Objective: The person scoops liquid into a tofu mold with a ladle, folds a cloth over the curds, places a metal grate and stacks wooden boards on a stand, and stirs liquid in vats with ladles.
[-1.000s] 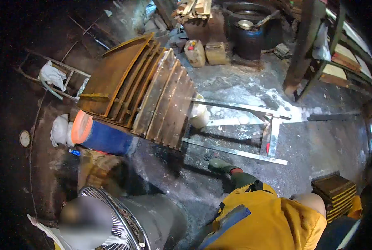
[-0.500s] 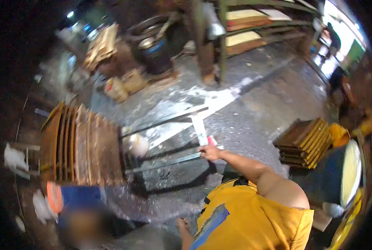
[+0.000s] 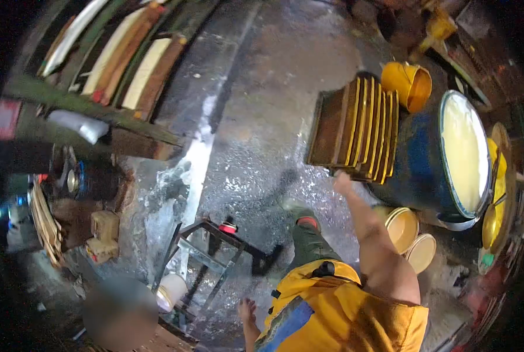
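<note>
My right hand [image 3: 342,182] is stretched out at the near corner of a stack of brown wooden trays [image 3: 335,126] with yellowish edges. Its fingers blur against the trays, so I cannot tell whether they grip or only touch. Low beside my yellow top [image 3: 355,305], my left hand [image 3: 247,310] hangs with loosely bent fingers apart and nothing in them. A dark metal stand [image 3: 203,255] is on the wet floor to the left of my legs, and a small red item [image 3: 228,227] shows at its far end.
A large blue drum [image 3: 414,158] with pale contents stands right of the trays, with a yellow bucket [image 3: 398,82] behind. Cream buckets [image 3: 402,230] sit near my right arm. A white bucket [image 3: 171,290] is by the stand; another person's blurred head [image 3: 121,314] is lower left. Racks [image 3: 92,117] stand upper left.
My view and body have turned to the right. My right hand has let go of the metal stand and moved over to the tray stack. My left hand stays low at my side.
</note>
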`<state>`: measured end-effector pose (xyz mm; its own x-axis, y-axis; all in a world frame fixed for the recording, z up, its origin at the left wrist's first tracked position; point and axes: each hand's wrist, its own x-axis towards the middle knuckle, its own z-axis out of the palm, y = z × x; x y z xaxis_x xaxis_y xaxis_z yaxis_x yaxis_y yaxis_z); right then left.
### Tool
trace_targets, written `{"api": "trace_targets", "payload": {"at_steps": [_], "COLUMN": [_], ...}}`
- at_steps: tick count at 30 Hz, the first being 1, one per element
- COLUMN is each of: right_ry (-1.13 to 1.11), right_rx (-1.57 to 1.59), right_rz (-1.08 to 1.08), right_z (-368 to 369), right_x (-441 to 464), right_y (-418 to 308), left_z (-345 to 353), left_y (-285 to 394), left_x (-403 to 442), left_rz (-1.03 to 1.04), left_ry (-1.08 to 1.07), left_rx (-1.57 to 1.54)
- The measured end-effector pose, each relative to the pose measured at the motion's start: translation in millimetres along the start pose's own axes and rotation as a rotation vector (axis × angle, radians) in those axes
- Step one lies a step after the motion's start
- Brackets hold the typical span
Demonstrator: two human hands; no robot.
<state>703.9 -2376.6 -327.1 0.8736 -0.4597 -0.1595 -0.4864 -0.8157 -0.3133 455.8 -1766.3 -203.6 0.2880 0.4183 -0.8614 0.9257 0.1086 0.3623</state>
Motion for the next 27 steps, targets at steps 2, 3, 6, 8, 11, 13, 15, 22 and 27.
{"api": "trace_targets", "payload": {"at_steps": [2, 3, 6, 8, 11, 13, 15, 22, 27], "right_ry": [0.031, -0.028, -0.079, -0.029, -0.023, -0.104, 0.053, -0.122, -0.635], "right_rx": [0.187, 0.264, -0.051, 0.000, 0.249, 0.313, 0.510, 0.849, 0.958], "right_rz": [0.212, 0.367, 0.290, 0.664, 0.809, 0.740, 0.562, 0.260, 0.237], "right_z": [0, -9, 17, 28, 6, 12, 102, 78, -51], "right_x": [53, 70, 113, 136, 151, 167, 184, 225, 171], "right_y": [46, 58, 72, 56, 27, 21, 53, -60, -182], "left_z": [69, 90, 157, 173, 185, 186, 162, 97, 87], "left_y": [92, 116, 228, 255, 284, 282, 251, 169, 130], "left_x": [-27, -27, -85, -79, -77, -76, -63, -80, -72], "left_rz": [0.305, 0.528, 0.657, 0.637, 0.600, 0.601, 0.486, 0.312, 0.341], "left_ry": [-0.129, -0.190, -0.281, -0.303, -0.226, -0.186, -0.148, 0.010, 0.027], "left_rx": [0.358, 0.572, 0.625, 0.512, 0.711, 0.726, 0.654, 0.797, 0.620]}}
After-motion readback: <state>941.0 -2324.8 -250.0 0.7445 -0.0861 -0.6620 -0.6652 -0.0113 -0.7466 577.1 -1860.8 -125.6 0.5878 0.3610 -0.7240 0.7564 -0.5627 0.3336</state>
